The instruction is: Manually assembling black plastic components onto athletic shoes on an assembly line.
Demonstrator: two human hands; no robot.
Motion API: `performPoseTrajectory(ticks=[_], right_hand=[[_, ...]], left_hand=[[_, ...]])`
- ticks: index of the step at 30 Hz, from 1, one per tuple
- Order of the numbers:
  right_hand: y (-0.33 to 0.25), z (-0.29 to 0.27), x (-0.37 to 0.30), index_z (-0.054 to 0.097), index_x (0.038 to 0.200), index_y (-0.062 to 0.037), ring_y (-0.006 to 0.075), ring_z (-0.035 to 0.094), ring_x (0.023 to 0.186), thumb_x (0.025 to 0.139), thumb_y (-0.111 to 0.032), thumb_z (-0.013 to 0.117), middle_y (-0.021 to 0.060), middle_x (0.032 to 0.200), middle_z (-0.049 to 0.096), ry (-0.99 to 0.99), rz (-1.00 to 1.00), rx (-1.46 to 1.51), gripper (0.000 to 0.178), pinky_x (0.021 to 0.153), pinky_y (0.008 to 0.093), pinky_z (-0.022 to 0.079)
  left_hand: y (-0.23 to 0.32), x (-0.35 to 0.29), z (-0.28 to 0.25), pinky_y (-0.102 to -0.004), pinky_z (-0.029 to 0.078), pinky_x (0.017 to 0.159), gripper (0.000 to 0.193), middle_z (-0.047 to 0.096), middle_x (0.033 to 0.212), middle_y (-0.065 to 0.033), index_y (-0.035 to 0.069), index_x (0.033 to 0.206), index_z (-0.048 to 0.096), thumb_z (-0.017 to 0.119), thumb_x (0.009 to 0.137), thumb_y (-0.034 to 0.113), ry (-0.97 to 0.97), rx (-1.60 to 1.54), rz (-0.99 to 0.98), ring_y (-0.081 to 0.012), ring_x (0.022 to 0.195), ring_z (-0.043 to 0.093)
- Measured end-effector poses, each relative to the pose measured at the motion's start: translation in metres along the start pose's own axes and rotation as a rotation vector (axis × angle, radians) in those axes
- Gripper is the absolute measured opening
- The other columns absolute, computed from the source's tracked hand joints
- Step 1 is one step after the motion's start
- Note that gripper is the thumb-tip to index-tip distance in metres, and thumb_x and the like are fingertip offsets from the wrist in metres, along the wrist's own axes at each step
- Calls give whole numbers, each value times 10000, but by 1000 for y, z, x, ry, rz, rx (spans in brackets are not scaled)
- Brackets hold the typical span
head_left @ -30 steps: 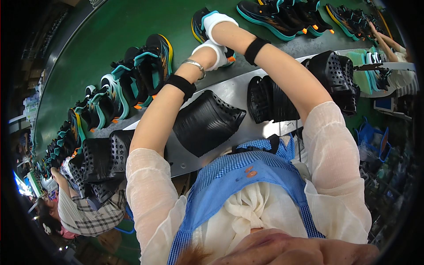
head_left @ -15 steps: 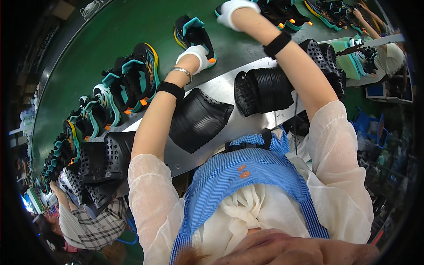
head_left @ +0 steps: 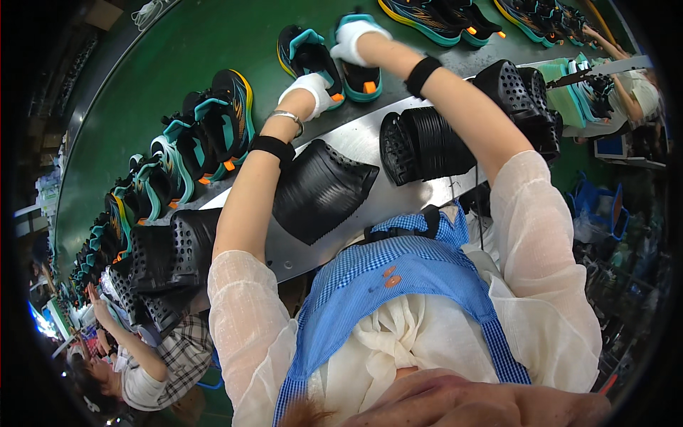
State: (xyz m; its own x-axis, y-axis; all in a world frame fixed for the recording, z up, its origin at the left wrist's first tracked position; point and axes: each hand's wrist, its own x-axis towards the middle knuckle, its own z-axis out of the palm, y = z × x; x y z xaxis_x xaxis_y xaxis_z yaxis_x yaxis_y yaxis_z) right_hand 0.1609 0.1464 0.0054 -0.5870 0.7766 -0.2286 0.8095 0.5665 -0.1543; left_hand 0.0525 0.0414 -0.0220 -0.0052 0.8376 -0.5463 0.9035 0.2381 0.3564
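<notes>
My left hand point(head_left: 310, 94), in a white glove, is closed on the heel end of a black sneaker point(head_left: 307, 51) with a teal collar, yellow-and-teal sole and orange heel tab. Right beside it, my gloved right hand point(head_left: 358, 41) grips a matching sneaker point(head_left: 361, 84) by its upper; the glove hides much of that shoe. Both sneakers stand side by side on the green belt, heels toward me. My fingertips are partly hidden. Closer to me, below my hands, lie a stack of black ribbed plastic inserts point(head_left: 324, 191) and another perforated stack point(head_left: 427, 146).
A metal ledge point(head_left: 348, 153) runs along the green belt point(head_left: 171, 78). Sneakers line up at left point(head_left: 231, 107) and at far right point(head_left: 427, 18). More black inserts point(head_left: 174, 249) stand at left and right. Co-workers sit at lower left point(head_left: 171, 356) and far right point(head_left: 633, 92).
My right hand has moved left and toward me, bringing a sneaker beside the one at my left hand. My left hand has barely shifted. The co-worker at lower left has raised an arm.
</notes>
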Motion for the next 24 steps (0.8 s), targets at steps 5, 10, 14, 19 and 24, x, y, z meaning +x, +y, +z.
performPoseTrajectory(ticks=[5,10,14,19,24], right_hand=[[-22,-12,-21,673,952,-12,334,630,934,777,-165,544,198,1018,642,-14,-138,-63,266,792,392,510],[-7,-78,-111,645,992,-100,319,624,892,781,-443,572,189,938,653,262,-341,-117,409,786,382,479],[38,-68,-194,599,876,-91,288,615,793,846,-196,515,125,782,595,509,-501,-123,138,684,383,505],[91,5,-249,648,970,-89,281,584,917,816,-201,567,98,981,634,411,-334,211,208,824,376,464],[83,51,-255,666,992,-118,300,524,1054,762,-196,633,77,1080,601,623,-379,213,246,898,403,424]], left_hand=[[-1,5,8,-385,477,868,489,613,1100,-188,67,1109,623,651,777,425,154,105,35,-333,1026,585],[-7,5,2,-393,480,834,471,637,1044,-177,60,1078,637,641,787,430,156,104,30,-352,971,598],[-11,-13,11,-391,480,855,402,594,1128,-157,103,1143,599,632,811,328,304,184,17,-323,1025,580],[55,-60,7,-403,469,870,355,557,1131,-134,112,1134,592,600,807,251,642,232,129,-301,1039,552],[115,-69,42,-340,507,632,390,643,826,-186,-42,1074,572,521,893,299,-237,-915,1,-302,799,640]])
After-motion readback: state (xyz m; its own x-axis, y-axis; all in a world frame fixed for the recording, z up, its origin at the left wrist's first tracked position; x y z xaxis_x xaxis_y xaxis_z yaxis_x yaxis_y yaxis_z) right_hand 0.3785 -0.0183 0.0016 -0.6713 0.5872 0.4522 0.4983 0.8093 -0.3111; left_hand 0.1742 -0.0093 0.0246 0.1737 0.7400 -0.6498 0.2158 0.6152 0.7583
